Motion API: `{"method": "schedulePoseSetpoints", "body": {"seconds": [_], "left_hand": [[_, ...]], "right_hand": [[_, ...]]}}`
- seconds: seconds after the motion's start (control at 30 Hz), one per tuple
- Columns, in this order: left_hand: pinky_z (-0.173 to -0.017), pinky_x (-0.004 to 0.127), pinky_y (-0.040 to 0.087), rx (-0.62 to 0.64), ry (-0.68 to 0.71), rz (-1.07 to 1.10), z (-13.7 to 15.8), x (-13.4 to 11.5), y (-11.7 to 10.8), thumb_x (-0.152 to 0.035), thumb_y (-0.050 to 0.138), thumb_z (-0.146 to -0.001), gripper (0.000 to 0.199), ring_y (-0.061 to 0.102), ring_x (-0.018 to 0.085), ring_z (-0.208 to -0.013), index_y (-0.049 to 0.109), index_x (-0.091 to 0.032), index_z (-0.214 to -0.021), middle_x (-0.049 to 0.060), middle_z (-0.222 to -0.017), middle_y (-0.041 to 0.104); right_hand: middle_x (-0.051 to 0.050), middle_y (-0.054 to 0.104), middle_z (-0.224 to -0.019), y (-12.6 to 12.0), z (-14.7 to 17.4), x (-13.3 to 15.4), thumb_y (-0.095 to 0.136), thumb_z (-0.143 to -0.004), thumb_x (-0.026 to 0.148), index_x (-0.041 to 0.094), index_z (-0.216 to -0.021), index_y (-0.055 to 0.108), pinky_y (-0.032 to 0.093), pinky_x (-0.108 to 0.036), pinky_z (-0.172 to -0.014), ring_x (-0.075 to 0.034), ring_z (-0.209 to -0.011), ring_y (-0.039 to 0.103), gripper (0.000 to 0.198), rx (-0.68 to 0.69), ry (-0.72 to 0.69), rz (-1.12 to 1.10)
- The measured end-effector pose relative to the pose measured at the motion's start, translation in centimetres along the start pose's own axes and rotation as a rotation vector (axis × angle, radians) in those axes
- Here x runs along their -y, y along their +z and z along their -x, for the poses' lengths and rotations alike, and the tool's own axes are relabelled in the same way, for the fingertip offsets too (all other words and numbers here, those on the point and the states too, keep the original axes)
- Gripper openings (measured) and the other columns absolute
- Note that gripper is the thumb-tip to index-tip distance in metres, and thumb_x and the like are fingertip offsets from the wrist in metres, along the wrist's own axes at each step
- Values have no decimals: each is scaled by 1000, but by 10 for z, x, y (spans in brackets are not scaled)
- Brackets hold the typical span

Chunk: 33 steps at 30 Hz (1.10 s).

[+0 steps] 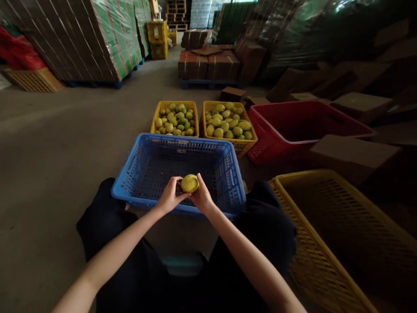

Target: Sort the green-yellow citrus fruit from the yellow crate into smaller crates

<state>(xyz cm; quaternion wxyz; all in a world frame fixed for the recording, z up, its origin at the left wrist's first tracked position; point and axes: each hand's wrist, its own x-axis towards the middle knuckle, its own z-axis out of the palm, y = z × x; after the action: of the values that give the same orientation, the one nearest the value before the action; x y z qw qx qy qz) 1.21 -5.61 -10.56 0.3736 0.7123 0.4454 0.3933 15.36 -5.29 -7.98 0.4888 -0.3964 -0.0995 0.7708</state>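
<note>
Between my two hands is a yellow-green lemon [189,184], held above the near part of a blue plastic crate [128,170]. The fingers and thumb of my left hand [170,195] close on its left side. My right hand [202,196] grips the right side, its thumb lying along the fruit. Bare slatted floor shows inside the blue crate, which stands between my knees. Behind it are two yellow crates of yellow-green fruit, a left crate [153,119] with rounder pieces and a right crate [250,142] with larger, longer ones.
A red crate [265,148] stands at the right, with cardboard boxes [356,152] around it. Close on my right is a large yellow crate [312,243]. Farther off are a pallet of stacked cartons [208,67] and a wrapped stack [120,39].
</note>
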Motion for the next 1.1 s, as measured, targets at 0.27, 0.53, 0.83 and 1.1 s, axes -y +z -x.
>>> {"method": "schedulePoseSetpoints", "body": {"seconds": [0.27, 0.53, 0.83, 1.1], "left_hand": [[-93, 35, 48, 54, -256, 551, -18, -14, -19, -26, 78, -68, 55, 60, 19, -98, 56, -22, -119, 8, -125, 57], [-86, 29, 52, 7, -546, 1027, -17, -21, -24, -24, 76, -74, 39, 64, 14, -92, 61, -21, -110, 5, -111, 63], [-77, 31, 56, -7, -692, 1149, -15, -7, -21, -31, 73, -78, 32, 66, 17, -87, 65, -18, -105, 7, -106, 67], [-61, 24, 54, -198, -1042, 1260, -19, -2, -6, -48, 50, -92, 37, 64, 12, -61, 62, -13, -89, 4, -72, 67]], "right_hand": [[1, 63, -65, -17, -5, 19, 70, -71, 53, 19, -90, 67, 43, -22, -44, -12, -51, 55, 40, 113, -309, 430], [-2, 71, -107, -18, 1, 25, 83, -60, 27, 26, -115, 66, 55, -29, -73, -19, -86, 67, 57, 193, -448, 433], [-3, 74, -101, -20, 4, 20, 84, -61, 29, 25, -100, 73, 51, -39, -91, -23, -96, 67, 41, 258, -477, 607], [-6, 74, -96, -21, -8, 6, 82, -62, 38, 21, -89, 73, 52, -42, -91, -24, -93, 68, 34, 243, -544, 730]]}}
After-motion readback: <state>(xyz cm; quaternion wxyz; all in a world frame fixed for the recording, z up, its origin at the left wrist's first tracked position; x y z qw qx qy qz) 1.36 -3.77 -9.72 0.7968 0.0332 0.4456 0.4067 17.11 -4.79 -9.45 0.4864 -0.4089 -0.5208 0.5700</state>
